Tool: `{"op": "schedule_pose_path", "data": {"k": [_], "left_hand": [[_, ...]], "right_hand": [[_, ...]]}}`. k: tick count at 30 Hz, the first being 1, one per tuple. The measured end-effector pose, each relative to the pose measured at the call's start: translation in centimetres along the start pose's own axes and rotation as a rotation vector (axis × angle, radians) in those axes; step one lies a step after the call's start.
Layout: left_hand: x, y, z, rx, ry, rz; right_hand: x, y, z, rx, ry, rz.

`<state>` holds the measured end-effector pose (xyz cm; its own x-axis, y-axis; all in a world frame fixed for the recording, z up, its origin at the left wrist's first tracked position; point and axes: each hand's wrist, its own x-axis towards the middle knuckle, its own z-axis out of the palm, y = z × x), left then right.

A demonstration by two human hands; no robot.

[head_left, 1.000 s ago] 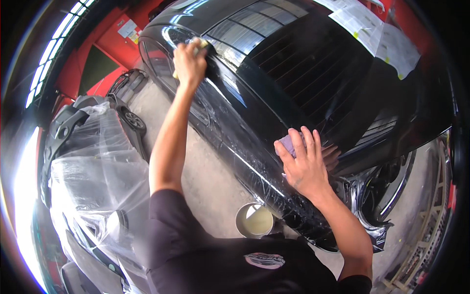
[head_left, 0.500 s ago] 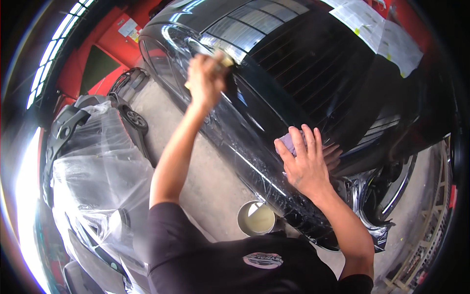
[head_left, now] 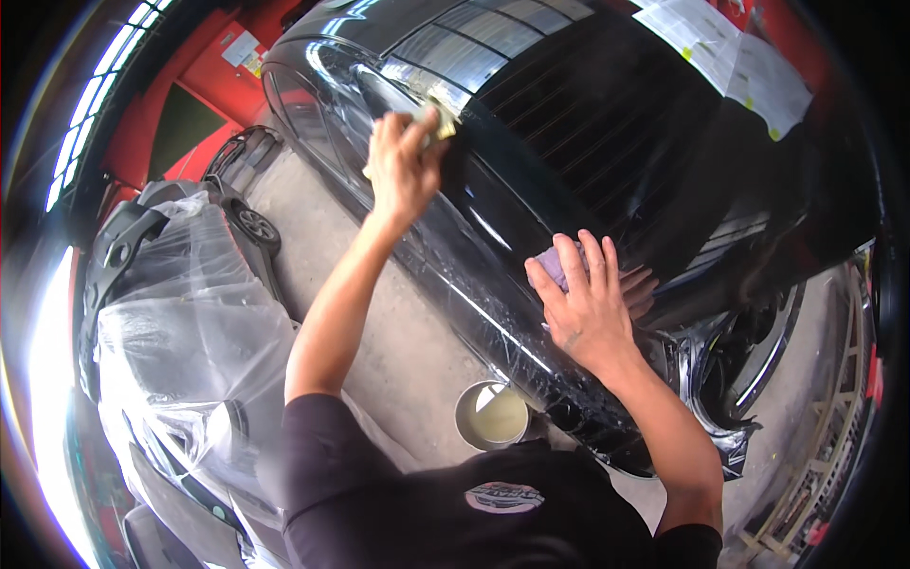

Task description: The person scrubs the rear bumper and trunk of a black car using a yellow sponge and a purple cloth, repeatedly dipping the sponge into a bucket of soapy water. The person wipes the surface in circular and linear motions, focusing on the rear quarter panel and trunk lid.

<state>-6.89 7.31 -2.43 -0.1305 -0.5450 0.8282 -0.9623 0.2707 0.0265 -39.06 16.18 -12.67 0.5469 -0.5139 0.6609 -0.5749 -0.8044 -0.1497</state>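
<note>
A glossy black car [head_left: 493, 284] with wet streaks along its side fills the middle and right. My left hand [head_left: 406, 171] is closed on a yellowish sponge [head_left: 445, 121], pressed to the body beside the rear window. Part of the sponge is hidden by the fingers. Nearer to me, my right hand [head_left: 590, 308] lies on the panel below the rear window [head_left: 607, 123]. Its fingers hold a small purple pad [head_left: 552, 269] against the paint, and they are reflected in the dark surface.
A round bucket of cloudy liquid [head_left: 492, 415] stands on the concrete floor close to the car. At left, clear plastic sheeting [head_left: 180, 351] covers another vehicle. Papers [head_left: 701, 47] lie at the car's far right, and a metal rack [head_left: 834, 436] stands at the right rim.
My left hand has shifted slightly down and right with the sponge, and looks less blurred. The right hand stays on the panel with the purple pad. The whole view has moved a little.
</note>
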Motion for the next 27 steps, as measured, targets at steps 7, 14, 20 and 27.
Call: {"op": "schedule_pose_path", "data": {"k": [7, 14, 20, 27], "left_hand": [[6.1, -8.5, -0.6, 0.142, 0.110, -0.302], [-2.6, 3.2, -0.3, -0.083, 0.010, 0.092], [5.9, -9.9, -0.7, 0.152, 0.098, -0.335], [-2.3, 3.2, -0.5, -0.017, -0.034, -0.022]], "right_hand": [[0.3, -0.6, -0.4, 0.071, 0.018, -0.040], [0.4, 0.1, -0.6, 0.021, -0.022, -0.016], [0.4, -0.7, -1.0, 0.083, -0.016, -0.050], [0.1, -0.1, -0.8, 0.023, -0.052, -0.012]]}}
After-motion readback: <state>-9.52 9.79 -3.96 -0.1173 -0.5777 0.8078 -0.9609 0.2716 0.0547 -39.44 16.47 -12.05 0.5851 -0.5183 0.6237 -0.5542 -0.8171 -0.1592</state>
